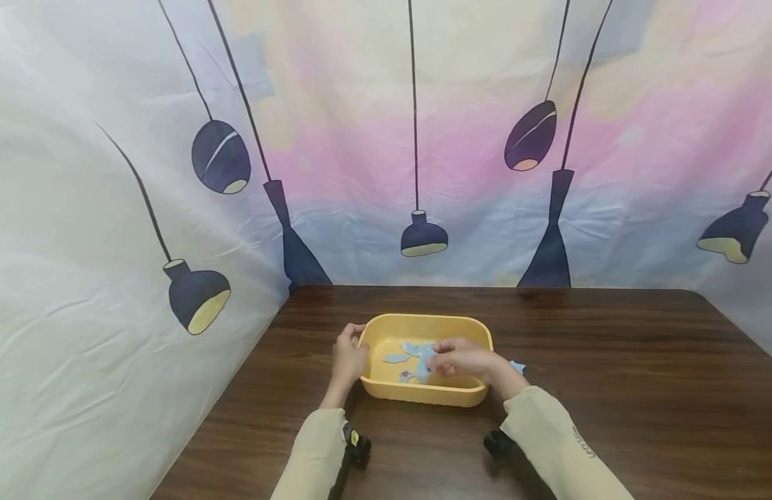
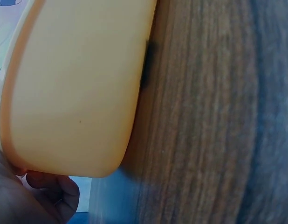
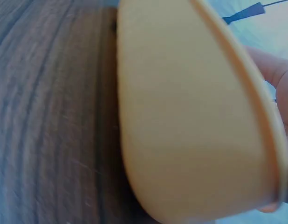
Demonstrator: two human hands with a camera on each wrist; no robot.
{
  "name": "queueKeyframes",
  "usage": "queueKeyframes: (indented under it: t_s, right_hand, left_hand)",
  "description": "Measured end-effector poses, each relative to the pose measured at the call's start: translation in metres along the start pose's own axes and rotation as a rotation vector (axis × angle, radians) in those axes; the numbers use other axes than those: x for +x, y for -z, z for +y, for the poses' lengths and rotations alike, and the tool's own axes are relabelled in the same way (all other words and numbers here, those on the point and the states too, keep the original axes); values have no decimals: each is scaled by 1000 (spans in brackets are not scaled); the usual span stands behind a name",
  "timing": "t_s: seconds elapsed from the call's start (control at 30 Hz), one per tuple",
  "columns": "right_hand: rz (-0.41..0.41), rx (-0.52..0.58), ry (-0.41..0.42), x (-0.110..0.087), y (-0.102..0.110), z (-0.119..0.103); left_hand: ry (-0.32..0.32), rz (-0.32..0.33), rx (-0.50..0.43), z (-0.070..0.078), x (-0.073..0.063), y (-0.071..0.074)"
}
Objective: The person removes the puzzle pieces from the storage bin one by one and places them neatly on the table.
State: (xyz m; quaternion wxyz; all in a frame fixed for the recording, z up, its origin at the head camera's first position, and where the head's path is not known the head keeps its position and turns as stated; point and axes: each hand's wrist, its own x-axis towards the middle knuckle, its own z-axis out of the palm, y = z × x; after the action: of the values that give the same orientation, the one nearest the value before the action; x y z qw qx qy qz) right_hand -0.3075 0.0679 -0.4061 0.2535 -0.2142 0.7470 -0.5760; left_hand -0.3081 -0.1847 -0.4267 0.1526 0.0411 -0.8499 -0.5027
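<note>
A yellow plastic basin (image 1: 423, 394) stands on the table, holding several torn-looking light-blue paper pieces (image 1: 396, 359), some with small pink marks. My left hand (image 1: 349, 355) grips the basin's left end; in the left wrist view its fingers (image 2: 65, 193) curl under the rim. Over the inside of the basin reaches my right hand (image 1: 463, 360), fingers bent, their tips beside the paper. Whether a piece is pinched there is hidden. In the right wrist view, the basin's wall (image 3: 195, 116) covers most of that hand.
Dark brown wooden table (image 1: 611, 389) lies under everything. Another light-blue piece (image 1: 518, 367) shows just right of the basin, partly behind the right forearm. A cloth printed with hanging lamps (image 1: 424, 236) rises behind the table and along its left side.
</note>
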Motion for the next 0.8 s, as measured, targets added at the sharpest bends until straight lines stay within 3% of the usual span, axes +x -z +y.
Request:
queueKeyframes:
  t_s: [0.23,0.43,0.67,0.8]
  right_hand:
    - [116,13,21,-17,18,-9]
    - [228,-4,15,-45,43,-10]
    - [340,21,-59,-77,76,11]
    - [402,-60,-127,-94,90,29]
  left_hand:
    - [-5,7,-2,4,0,-1]
    - [-2,4,17,5,0,-1]
    - [-18,0,24,1,0,-2]
    - [-15,-4,34,-1,1,-2]
